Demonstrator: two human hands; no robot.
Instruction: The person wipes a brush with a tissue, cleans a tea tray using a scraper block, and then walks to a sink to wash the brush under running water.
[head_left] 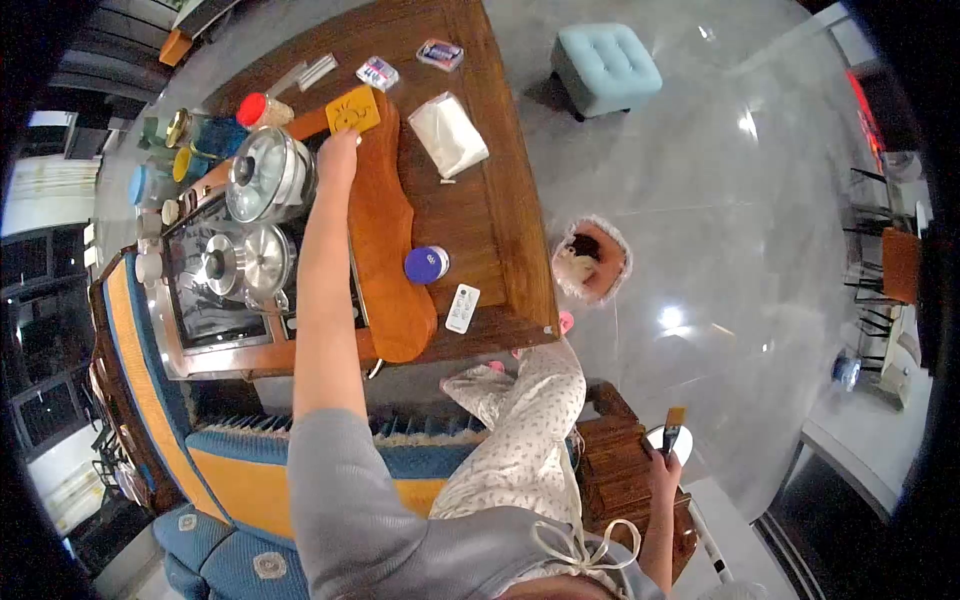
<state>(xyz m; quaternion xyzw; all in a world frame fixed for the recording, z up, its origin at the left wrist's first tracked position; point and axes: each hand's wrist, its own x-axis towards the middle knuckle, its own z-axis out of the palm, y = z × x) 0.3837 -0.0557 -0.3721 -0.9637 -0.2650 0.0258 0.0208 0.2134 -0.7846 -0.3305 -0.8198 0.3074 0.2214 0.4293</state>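
My left hand point(340, 150) reaches far out over the wooden table, its fingers closed at the near edge of a yellow square piece point(352, 109) with a dark line drawing on it. That piece overlaps the end of the orange-brown wooden border of the tea tray point(385, 230). Close by the hand is a glass-lidded pot point(268, 175). Off to the right, my right hand point(664, 470) is closed round a flat brush point(675, 425), its tan bristles pointing up. Behind the brush shows a white round thing point(683, 444), partly hidden.
A metal kettle point(266, 262) and several jars, one red-lidded point(262, 109), stand around the tray. On the table point(480, 290) lie a tissue pack point(447, 136), a blue-lidded tub point(426, 264) and a white remote point(462, 308). A pale blue stool point(606, 66) and a pink bin point(607, 270) stand on the floor.
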